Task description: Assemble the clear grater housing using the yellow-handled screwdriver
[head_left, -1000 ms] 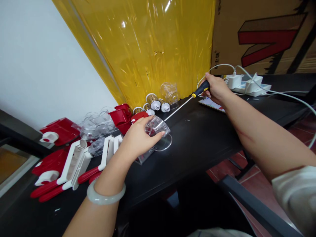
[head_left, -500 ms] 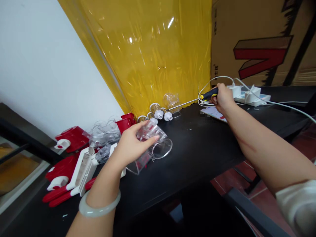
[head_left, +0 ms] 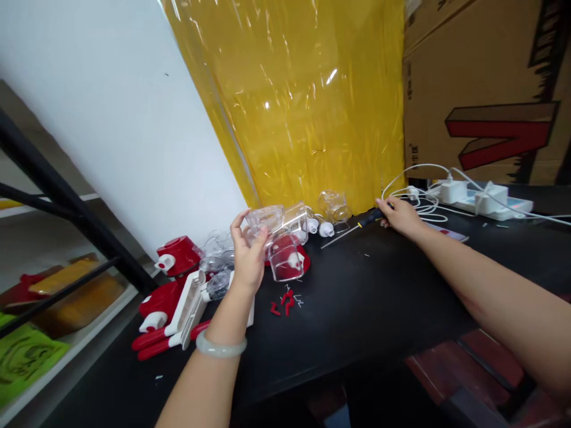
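Note:
My left hand (head_left: 250, 255) is closed around a clear plastic housing (head_left: 294, 221) with tube-like openings, lifted above the black table. Behind the housing shows a red part with a white knob (head_left: 300, 259), partly covered. My right hand (head_left: 401, 219) has its fingers closed at the dark end of the handle of a screwdriver (head_left: 369, 218). Low over the table or on it, the shaft slants toward the left. Below the housing lie small red plastic pieces (head_left: 288, 302) and several screws (head_left: 298, 301).
Red housings (head_left: 178, 254), white and red handles (head_left: 182, 315) and clear parts (head_left: 218, 252) are heaped at left. White-tipped drums (head_left: 326, 229) stand by the yellow sheet (head_left: 312, 119). A power strip (head_left: 513, 208) with cables and a cardboard box (head_left: 473, 77) are at right.
My right hand has lowered the screwdriver toward the table. My left hand has raised and turned the clear housing, uncovering the red pieces and screws. The view has shifted left.

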Motion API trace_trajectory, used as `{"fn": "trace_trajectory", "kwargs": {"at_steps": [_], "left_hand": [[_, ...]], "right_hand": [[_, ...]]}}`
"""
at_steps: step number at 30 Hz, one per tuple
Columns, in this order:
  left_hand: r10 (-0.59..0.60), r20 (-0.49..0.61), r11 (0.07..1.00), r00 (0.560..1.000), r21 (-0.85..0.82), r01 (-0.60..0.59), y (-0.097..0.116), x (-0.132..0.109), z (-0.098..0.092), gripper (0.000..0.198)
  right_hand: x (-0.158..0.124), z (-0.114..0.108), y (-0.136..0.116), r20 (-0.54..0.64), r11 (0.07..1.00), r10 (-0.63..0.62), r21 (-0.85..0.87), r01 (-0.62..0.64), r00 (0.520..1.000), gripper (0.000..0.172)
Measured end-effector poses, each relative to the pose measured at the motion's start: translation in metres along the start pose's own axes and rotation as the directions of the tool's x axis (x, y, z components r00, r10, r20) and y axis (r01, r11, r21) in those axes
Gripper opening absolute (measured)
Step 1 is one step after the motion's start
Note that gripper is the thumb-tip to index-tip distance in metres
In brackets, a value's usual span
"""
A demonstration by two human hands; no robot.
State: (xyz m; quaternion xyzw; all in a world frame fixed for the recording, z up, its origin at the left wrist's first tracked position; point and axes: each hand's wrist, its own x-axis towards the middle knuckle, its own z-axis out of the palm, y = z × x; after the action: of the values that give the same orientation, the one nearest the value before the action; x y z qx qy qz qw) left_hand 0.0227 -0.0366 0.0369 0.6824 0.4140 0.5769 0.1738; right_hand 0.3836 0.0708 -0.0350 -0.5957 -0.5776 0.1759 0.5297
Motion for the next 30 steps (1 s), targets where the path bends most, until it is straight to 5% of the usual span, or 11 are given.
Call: {"fn": "trace_trajectory", "kwargs": {"at_steps": [5,9,13,17,22,25,27,30], "left_hand": [[-0.138,-0.096,0.950,0.986,-0.295,0.105,-0.005,0.002,0.001,0.055],[-0.286,-0.106,0.843,0.952,-0.500,0.198,-0.007,0.005,0.002,0.048],[-0.398,-0.053,0.731,0.916,-0.622,0.282,-0.007,0.006,0.004,0.047],[-0.420,0.063,0.672,0.905,-0.649,0.358,-0.008,0.006,0.005,0.047],[-0.458,0.146,0.562,0.877,-0.717,0.413,-0.007,0.007,0.006,0.047],[-0.495,0.137,0.505,0.858,-0.758,0.413,-0.006,0.008,0.008,0.043],[-0.525,0.114,0.480,0.843,-0.778,0.404,-0.006,0.009,0.009,0.040],[-0.578,0.076,0.469,0.812,-0.784,0.407,-0.008,0.009,0.011,0.039]], "right_hand": [[0.009,0.008,0.019,0.208,0.993,0.022,0.111,-0.046,0.978,0.046],[0.010,0.007,0.026,0.355,0.991,-0.117,-0.024,0.134,0.928,0.045],[0.003,0.012,0.025,0.497,0.941,-0.166,-0.180,0.288,0.852,0.038],[-0.002,0.023,0.027,0.546,0.895,-0.148,-0.281,0.347,0.825,0.033],[-0.003,0.026,0.021,0.487,0.856,-0.262,-0.280,0.434,0.833,0.029],[-0.016,0.027,-0.007,0.244,0.827,-0.502,-0.145,0.543,0.830,0.042],[-0.034,0.033,-0.036,0.128,0.785,-0.616,0.018,0.619,0.777,0.063],[-0.066,0.048,-0.086,0.122,0.638,-0.769,0.191,0.746,0.627,0.097]]}}
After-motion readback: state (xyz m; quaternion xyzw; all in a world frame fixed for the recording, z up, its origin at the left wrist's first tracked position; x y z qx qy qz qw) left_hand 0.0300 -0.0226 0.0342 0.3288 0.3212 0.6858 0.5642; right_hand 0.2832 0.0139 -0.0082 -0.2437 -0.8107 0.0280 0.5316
